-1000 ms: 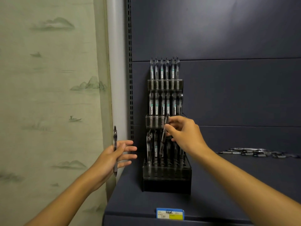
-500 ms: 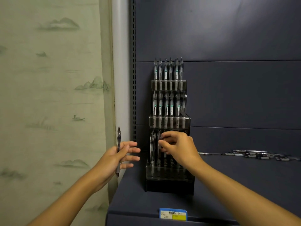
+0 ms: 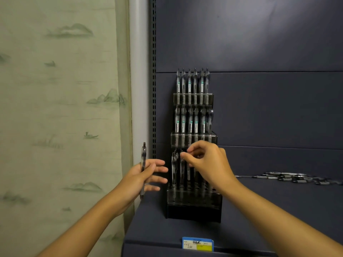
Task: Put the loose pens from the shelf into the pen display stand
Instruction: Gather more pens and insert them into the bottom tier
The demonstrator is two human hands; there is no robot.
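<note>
Since 1 s ago: right hand down from the middle row to the bottom row of the pen display stand; pen once tilted in its fingers now gone in among the bottom row pens, prob. in a hole. Fingertips curled close at the pen tops, left part of that row. Pinching one or just let go? Can't tell.

Left hand off the shelf's left edge, by the wall. Holds one spare pen upright, pressed betw. thumb and palm, other fingers straight and spread out toward the stand. Not touching the stand.

Stand sits at the back left corner of the shelf, near the back wall. Top row full. Middle row looks full too. Bottom row: a few pens at the left, round holes w/o pens in the front part. Right part hidden by the hand.

Loose pens in a small heap at the back right of the shelf, well apart from the stand. Too small to count.

Done so far: most of the stand filled. Left to do: spare pen into a hole, then the heap, a few at a time. Prob. past halfway. Enough holes for all? Can't say.

Price tag on the shelf's front edge.
</note>
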